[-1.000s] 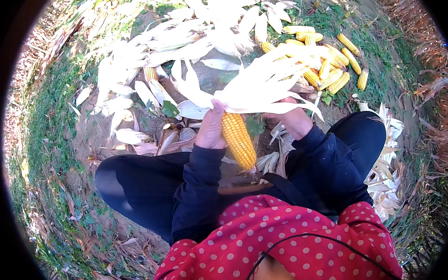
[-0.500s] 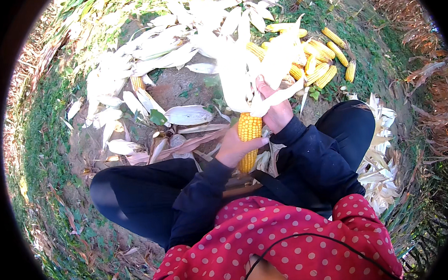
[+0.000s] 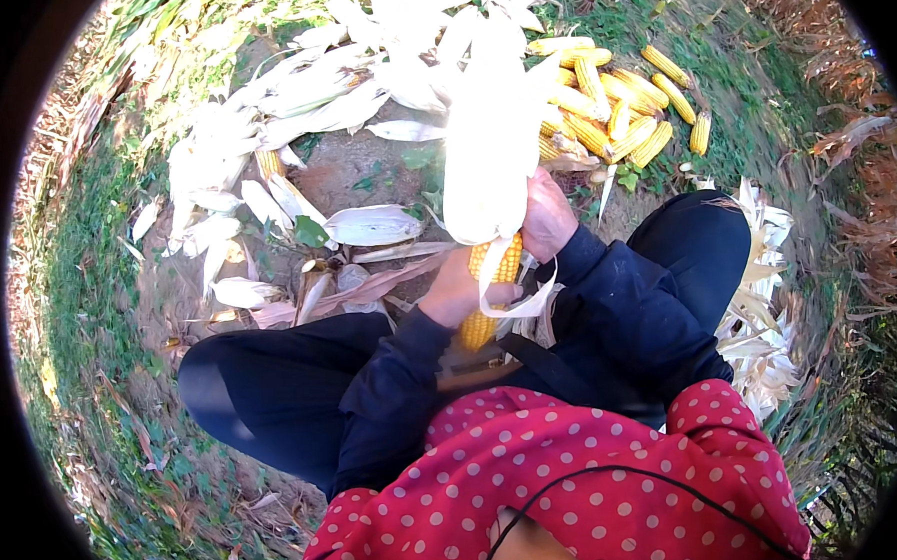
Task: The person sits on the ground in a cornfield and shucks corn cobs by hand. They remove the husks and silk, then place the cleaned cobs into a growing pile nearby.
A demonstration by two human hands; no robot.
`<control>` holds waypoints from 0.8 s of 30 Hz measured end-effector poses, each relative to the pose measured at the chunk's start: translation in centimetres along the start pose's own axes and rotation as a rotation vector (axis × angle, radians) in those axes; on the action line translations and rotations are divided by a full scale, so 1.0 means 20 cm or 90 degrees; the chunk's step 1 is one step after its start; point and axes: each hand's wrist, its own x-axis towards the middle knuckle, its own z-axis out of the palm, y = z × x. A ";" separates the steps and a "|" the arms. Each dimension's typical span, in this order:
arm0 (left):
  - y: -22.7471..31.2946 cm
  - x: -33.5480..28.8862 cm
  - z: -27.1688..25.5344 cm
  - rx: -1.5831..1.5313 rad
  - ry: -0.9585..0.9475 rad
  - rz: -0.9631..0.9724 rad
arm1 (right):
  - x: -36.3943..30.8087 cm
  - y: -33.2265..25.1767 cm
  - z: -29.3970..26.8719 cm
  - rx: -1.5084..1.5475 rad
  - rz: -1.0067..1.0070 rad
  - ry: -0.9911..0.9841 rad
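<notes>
In front of my lap, my left hand (image 3: 461,291) wraps round a yellow ear of corn (image 3: 479,329), its lower end pointing toward me. Pale husk leaves (image 3: 489,168), glaring white in the sun, are folded back from the ear's far end. Around the base of these leaves my right hand (image 3: 548,216) is closed, its fingers partly hidden behind them. A thin strip of husk (image 3: 530,304) curls across the ear beside my left hand.
Bare yellow ears (image 3: 626,112) lie heaped at the far right. Unhusked ears and loose husks (image 3: 300,96) spread across the far left. A pale husk pile (image 3: 762,316) sits beyond my right knee. Dry stalks (image 3: 854,162) stand along the right edge.
The husk leaves have come together over the ear's far end, and a strip now hangs down over the kernels. My right hand has dropped slightly toward me. The ear tilts more.
</notes>
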 end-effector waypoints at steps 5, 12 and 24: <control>-0.01 0.01 -0.02 -0.017 -0.077 0.010 | -0.05 -0.06 0.01 -0.014 0.023 -0.091; 0.04 -0.03 0.00 -0.303 -0.228 -0.030 | -0.01 -0.03 0.01 0.060 0.106 -0.149; 0.07 -0.04 -0.03 -0.350 -0.126 -0.013 | -0.05 -0.11 0.05 -0.414 0.156 -0.231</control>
